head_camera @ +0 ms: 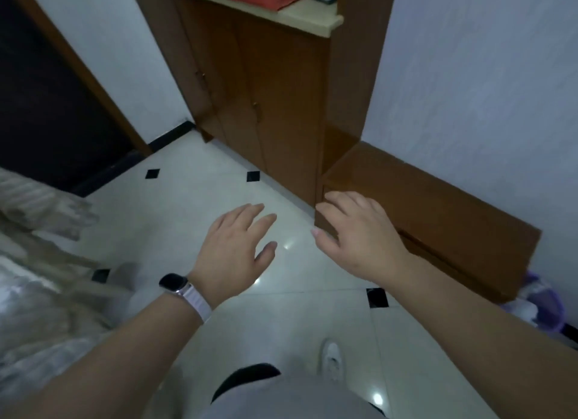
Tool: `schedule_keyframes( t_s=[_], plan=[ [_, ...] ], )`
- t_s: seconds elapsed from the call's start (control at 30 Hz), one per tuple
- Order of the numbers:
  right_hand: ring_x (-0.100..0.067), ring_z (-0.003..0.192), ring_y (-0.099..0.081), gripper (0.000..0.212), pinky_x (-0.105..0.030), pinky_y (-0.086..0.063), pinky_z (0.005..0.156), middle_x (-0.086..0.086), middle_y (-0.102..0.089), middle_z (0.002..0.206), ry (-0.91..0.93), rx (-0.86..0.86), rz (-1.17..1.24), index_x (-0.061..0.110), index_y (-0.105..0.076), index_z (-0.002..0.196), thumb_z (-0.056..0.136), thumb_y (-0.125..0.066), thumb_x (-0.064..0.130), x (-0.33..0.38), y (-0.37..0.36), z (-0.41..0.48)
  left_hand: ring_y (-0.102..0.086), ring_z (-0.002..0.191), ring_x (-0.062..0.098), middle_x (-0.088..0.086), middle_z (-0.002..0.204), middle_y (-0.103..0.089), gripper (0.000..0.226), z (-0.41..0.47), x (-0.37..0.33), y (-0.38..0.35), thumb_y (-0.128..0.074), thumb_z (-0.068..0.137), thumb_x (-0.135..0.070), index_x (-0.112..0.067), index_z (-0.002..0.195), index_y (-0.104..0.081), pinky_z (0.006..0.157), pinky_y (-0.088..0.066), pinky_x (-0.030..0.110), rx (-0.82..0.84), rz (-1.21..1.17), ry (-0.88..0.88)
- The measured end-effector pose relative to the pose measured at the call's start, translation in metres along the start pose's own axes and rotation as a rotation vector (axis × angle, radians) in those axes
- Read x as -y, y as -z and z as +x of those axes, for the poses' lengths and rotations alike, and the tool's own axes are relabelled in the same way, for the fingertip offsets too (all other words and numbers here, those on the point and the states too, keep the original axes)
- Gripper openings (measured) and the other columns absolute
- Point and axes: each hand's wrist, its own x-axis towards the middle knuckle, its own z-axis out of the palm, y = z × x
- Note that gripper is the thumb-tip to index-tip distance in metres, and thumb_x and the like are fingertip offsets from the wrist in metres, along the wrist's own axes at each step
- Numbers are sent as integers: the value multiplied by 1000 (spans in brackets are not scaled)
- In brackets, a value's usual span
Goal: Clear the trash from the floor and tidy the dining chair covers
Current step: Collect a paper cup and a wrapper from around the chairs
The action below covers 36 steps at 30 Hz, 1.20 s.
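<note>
Head view: chair cover (37, 262), pale and rumpled, lies blurred at the left edge above the tiled floor (187, 205). Left hand (233, 249) and right hand (356, 234) hover over the tiles, fingers spread, grasping nothing. Purple bin (544, 306) sits beside the low wooden cabinet (438, 212).

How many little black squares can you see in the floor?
4. One far left near the dark doorway, one by the cupboard, one beside the cloth at left, one under the right forearm. Arms and cloth may hide more.
</note>
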Motion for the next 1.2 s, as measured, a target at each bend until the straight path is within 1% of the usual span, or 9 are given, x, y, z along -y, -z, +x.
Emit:
schedule_keyframes(
  t_s=[0.07, 0.17, 0.33, 0.5, 0.67, 0.8, 0.97, 1.1, 1.2],
  plan=[
    [-21, 129, -40, 50, -40, -33, 104, 1, -48, 142, 22, 21, 24, 22, -53, 134, 97, -36, 51, -2, 2, 26, -53, 125, 32, 11, 136, -58, 51, 5, 9, 6, -46, 89, -44, -17, 130, -61, 102, -42, 45, 0, 12, 75],
    [-19, 130, -38, 50, -39, -32, 105, 3, -46, 143, 59, 4, 63, 24, -51, 136, 97, -36, 52, 0, 3, 63, -54, 124, 32, 10, 135, -59, 50, 11, 30, 13, -47, 89, -43, -16, 128, -62, 101, -43, 44, -36, 35, 147],
    [-16, 134, -34, 48, -38, -29, 108, 6, -43, 146, 121, 33, 56, 26, -49, 138, 98, -40, 51, 11, -5, 135, -54, 124, 30, 7, 134, -59, 49, 21, 80, 14, -48, 88, -44, -19, 128, -62, 99, -43, 43, -71, 53, 313],
    [-14, 129, -38, 44, -37, -34, 104, 7, -48, 141, 193, 20, 27, 27, -54, 132, 97, -44, 51, 43, -25, 210, -56, 121, 30, 8, 131, -61, 44, 39, 150, 10, -53, 88, -38, -17, 124, -64, 97, -43, 41, -186, 46, 335],
    [-13, 131, -37, 45, -37, -32, 106, 9, -47, 141, 235, 18, -58, 30, -54, 132, 96, -42, 53, 91, -43, 301, -53, 124, 31, 10, 133, -59, 45, 75, 245, 7, -52, 90, -38, -15, 127, -62, 101, -42, 43, -258, 27, 353],
    [-15, 133, -35, 47, -39, -32, 107, 7, -46, 144, 314, 34, -101, 28, -52, 134, 96, -39, 53, 144, -55, 383, -53, 125, 31, 11, 133, -59, 46, 94, 329, 20, -49, 90, -40, -15, 128, -61, 99, -43, 45, -284, 22, 380],
    [-17, 133, -36, 49, -38, -32, 106, 4, -45, 144, 390, 43, -100, 26, -50, 135, 96, -40, 54, 208, -71, 464, -52, 125, 32, 10, 134, -57, 45, 103, 421, 40, -52, 90, -39, -16, 128, -61, 99, -42, 44, -279, 55, 445],
    [-15, 135, -33, 51, -37, -29, 109, 7, -42, 146, 419, 95, -93, 28, -46, 138, 96, -37, 56, 234, -91, 522, -52, 124, 33, 11, 136, -56, 45, 117, 473, 43, -55, 90, -38, -16, 129, -59, 99, -43, 46, -284, 75, 506],
    [-15, 137, -31, 52, -39, -28, 110, 7, -39, 148, 477, 157, -69, 29, -44, 140, 96, -34, 56, 247, -111, 575, -53, 122, 33, 12, 133, -58, 43, 134, 504, 39, -58, 89, -35, -14, 126, -61, 97, -44, 45, -300, 103, 524]
  ],
)
